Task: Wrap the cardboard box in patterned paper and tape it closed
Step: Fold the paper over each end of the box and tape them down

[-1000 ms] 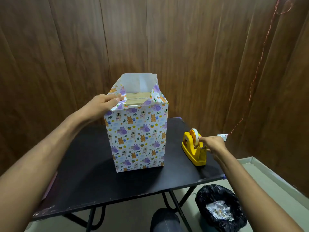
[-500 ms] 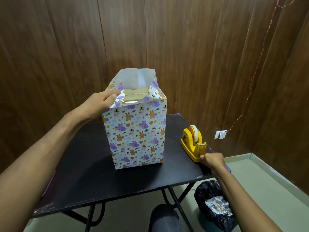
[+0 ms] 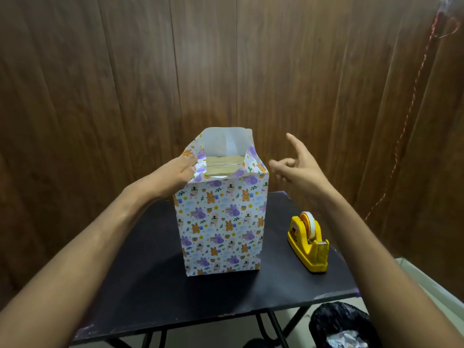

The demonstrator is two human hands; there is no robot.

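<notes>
The cardboard box (image 3: pixel 221 165) stands upright on the black table (image 3: pixel 140 285), its sides covered in animal-patterned paper (image 3: pixel 221 227). The top is open: the back paper flap stands up white, and brown cardboard shows between the side flaps. My left hand (image 3: pixel 173 177) presses the left flap down at the box's upper left edge. My right hand (image 3: pixel 298 169) hovers beside the box's upper right corner, index finger raised and the other fingers loosely curled. No strip of tape can be made out on it. The yellow tape dispenser (image 3: pixel 308 242) sits to the right of the box.
Dark wood panelling closes in behind and on both sides. A black bin bag (image 3: pixel 339 325) with crumpled paper sits on the floor under the table's right front corner. A red string (image 3: pixel 411 106) hangs down the right wall.
My right hand left the tape dispenser, dipped to the table's front edge, then rose to the box's upper right corner. My left hand stayed on the left flap.
</notes>
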